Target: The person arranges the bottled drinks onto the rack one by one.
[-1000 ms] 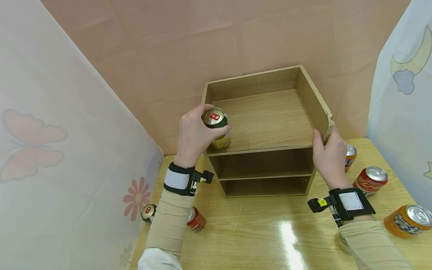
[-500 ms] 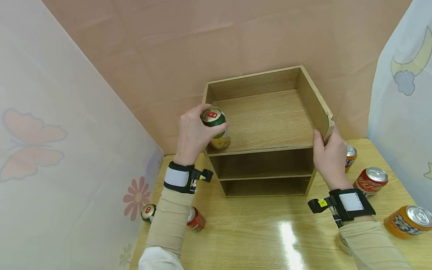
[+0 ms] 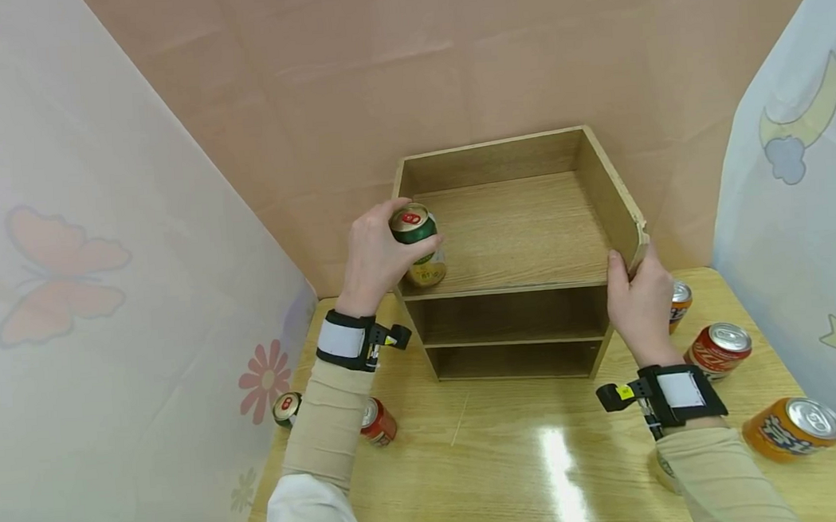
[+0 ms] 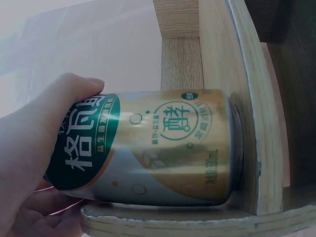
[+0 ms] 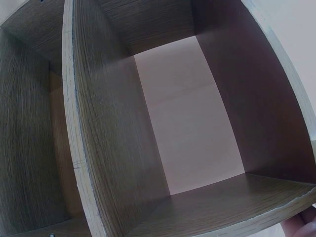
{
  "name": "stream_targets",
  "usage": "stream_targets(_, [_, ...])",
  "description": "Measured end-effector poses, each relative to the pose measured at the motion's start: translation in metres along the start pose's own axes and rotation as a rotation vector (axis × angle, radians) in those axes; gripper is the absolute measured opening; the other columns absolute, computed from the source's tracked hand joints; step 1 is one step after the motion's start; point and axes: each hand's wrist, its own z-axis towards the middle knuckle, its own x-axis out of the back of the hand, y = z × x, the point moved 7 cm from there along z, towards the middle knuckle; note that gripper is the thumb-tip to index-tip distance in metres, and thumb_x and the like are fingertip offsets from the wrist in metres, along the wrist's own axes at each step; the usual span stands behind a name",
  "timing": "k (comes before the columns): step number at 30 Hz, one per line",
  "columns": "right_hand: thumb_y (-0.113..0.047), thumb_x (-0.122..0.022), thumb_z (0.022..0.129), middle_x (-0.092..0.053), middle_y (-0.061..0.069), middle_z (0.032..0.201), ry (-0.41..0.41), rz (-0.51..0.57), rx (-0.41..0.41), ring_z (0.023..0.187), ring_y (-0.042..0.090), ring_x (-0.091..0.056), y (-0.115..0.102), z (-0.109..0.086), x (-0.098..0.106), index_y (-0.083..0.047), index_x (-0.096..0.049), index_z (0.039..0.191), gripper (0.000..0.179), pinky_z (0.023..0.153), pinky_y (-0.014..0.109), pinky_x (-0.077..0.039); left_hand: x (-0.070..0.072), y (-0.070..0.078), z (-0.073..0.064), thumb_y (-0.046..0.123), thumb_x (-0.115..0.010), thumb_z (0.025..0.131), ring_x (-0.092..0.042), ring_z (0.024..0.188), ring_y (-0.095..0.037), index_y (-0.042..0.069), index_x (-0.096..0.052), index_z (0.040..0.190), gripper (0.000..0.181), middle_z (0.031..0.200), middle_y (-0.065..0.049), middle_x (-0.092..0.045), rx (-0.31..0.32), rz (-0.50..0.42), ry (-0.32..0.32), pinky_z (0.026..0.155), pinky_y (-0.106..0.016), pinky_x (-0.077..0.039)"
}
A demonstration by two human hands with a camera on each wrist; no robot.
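My left hand (image 3: 371, 260) grips a green and gold drink can (image 3: 426, 268) round its upper part, thumb in front. The can stands upright at the front left corner of the top level of a wooden shelf unit (image 3: 520, 227). Seen from the left wrist, the base of the can (image 4: 187, 148) meets the shelf board, close beside the side panel (image 4: 197, 223). With my right hand (image 3: 640, 307) I hold the front of the unit's right side panel, thumb inside. Only some fingertips (image 5: 302, 224) show in the right wrist view.
Right of the unit stand an orange can (image 3: 679, 301), a red can (image 3: 716, 350) and a larger-looking orange can (image 3: 791, 428). A pale can (image 3: 664, 473) is partly behind my right forearm. Near my left forearm are a green can (image 3: 286, 410) and a red can (image 3: 379, 425).
The can in my left hand has shifted slightly left, toward the left side panel. My right hand keeps its hold on the right panel.
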Motion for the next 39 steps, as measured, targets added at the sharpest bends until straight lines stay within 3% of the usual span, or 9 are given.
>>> stream_targets(7, [-0.018, -0.056, 0.104, -0.064, 0.03, 0.124, 0.005, -0.006, 0.006, 0.113, 0.046, -0.062, -0.001, 0.001, 0.001, 0.008, -0.057, 0.13, 0.037, 0.091, 0.061, -0.048, 0.0, -0.001, -0.002, 0.038, -0.088, 0.08, -0.067, 0.102, -0.022, 0.004, -0.064, 0.134, 0.068, 0.119, -0.011, -0.069, -0.011, 0.007, -0.009, 0.078, -0.033, -0.056])
stream_targets(11, [-0.018, -0.056, 0.104, -0.065, 0.03, 0.122, 0.012, -0.006, 0.004, 0.112, 0.045, -0.063, -0.001, 0.002, 0.003, 0.008, -0.057, 0.129, 0.037, 0.09, 0.061, -0.048, 0.0, 0.001, -0.003, 0.047, -0.089, 0.077, -0.063, 0.114, -0.024, 0.005, -0.056, 0.143, 0.085, 0.133, -0.012, -0.064, -0.014, 0.001, -0.002, 0.088, -0.035, -0.053])
stream_targets(15, [-0.018, -0.056, 0.104, -0.065, 0.028, 0.124, 0.013, -0.002, 0.003, 0.114, 0.043, -0.063, -0.001, 0.001, 0.005, 0.007, -0.058, 0.13, 0.037, 0.092, 0.06, -0.048, 0.004, -0.002, -0.004, 0.056, -0.086, 0.077, -0.06, 0.115, -0.022, 0.007, -0.048, 0.151, 0.097, 0.145, -0.011, -0.056, 0.013, -0.048, 0.028, 0.093, -0.036, -0.051])
stream_targets(18, [-0.018, -0.056, 0.104, -0.065, 0.028, 0.124, 0.014, 0.003, 0.001, 0.114, 0.042, -0.063, -0.001, 0.001, 0.005, 0.007, -0.058, 0.13, 0.037, 0.093, 0.059, -0.048, 0.012, -0.003, -0.004, 0.055, -0.082, 0.081, -0.061, 0.11, -0.023, 0.008, -0.05, 0.149, 0.089, 0.145, -0.009, -0.055, 0.024, -0.072, 0.067, 0.093, -0.036, -0.05])
stream_targets(26, [-0.018, -0.056, 0.104, -0.064, 0.026, 0.127, 0.019, 0.01, 0.003, 0.117, 0.04, -0.061, -0.001, 0.001, 0.008, 0.005, -0.057, 0.134, 0.037, 0.096, 0.056, -0.047, 0.039, 0.002, -0.011, 0.05, -0.077, 0.089, -0.06, 0.117, -0.021, 0.011, -0.061, 0.141, 0.067, 0.138, -0.004, -0.061, 0.004, -0.071, 0.152, 0.099, -0.033, -0.045])
stream_targets(34, [-0.019, -0.056, 0.104, -0.065, 0.027, 0.124, 0.031, -0.003, 0.003, 0.115, 0.042, -0.062, -0.001, 0.001, 0.011, 0.006, -0.058, 0.13, 0.036, 0.094, 0.058, -0.047, 0.06, -0.007, -0.034, 0.032, -0.077, 0.093, -0.068, 0.097, -0.021, 0.01, -0.072, 0.125, 0.039, 0.117, -0.003, -0.072, -0.03, -0.171, 0.278, 0.082, -0.04, -0.056])
stream_targets(39, [-0.019, -0.056, 0.104, -0.064, 0.027, 0.127, 0.028, 0.005, -0.004, 0.117, 0.04, -0.062, -0.001, 0.0, 0.011, 0.006, -0.057, 0.132, 0.037, 0.096, 0.057, -0.047, 0.067, -0.019, -0.05, 0.026, -0.077, 0.094, -0.069, 0.092, -0.026, 0.007, -0.074, 0.117, 0.03, 0.108, -0.005, -0.074, -0.037, -0.17, 0.319, 0.079, -0.045, -0.057])
